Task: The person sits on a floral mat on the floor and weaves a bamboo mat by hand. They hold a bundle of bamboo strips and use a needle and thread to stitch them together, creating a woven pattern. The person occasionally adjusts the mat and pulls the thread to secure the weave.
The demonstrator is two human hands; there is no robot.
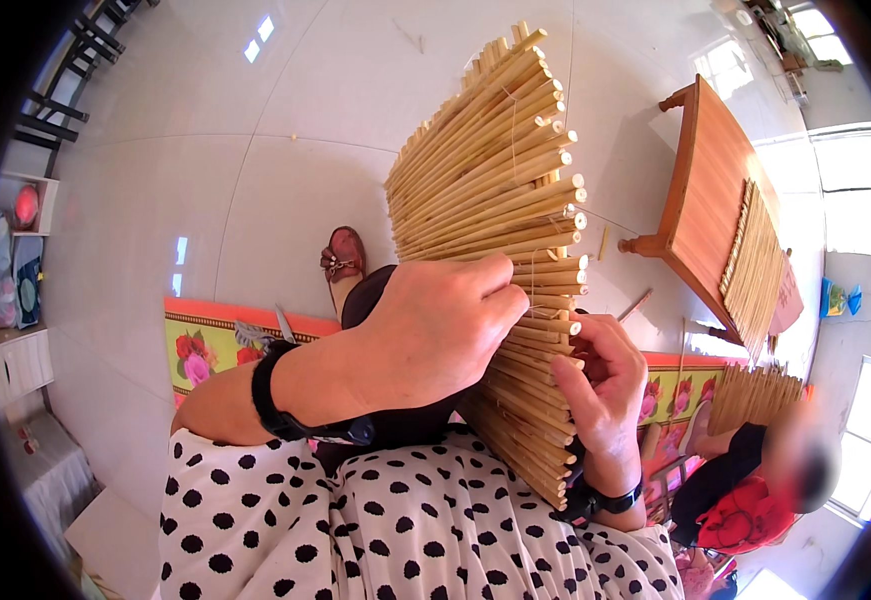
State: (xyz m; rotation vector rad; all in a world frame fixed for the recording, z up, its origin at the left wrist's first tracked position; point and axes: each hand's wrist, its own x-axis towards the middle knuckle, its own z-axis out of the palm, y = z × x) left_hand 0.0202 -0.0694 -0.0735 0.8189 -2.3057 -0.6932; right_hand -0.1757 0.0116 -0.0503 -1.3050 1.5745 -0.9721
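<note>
A mat of straw-coloured reeds leans across my lap, its cut ends facing right. Thin pale thread crosses the reeds near those ends. Over the mat's middle, my left hand is closed in a pinch where the thread runs to its fingers; the fingertips are partly hidden. My right hand curls around the reed ends at the right edge, with thumb and fingers gripping the mat. Part of the mat below my left hand folds down toward my lap.
A wooden table at the right bears another reed mat. A person in red and black sits at lower right beside more reeds. Scissors lie on a flowered strip at left. Shelves stand far left.
</note>
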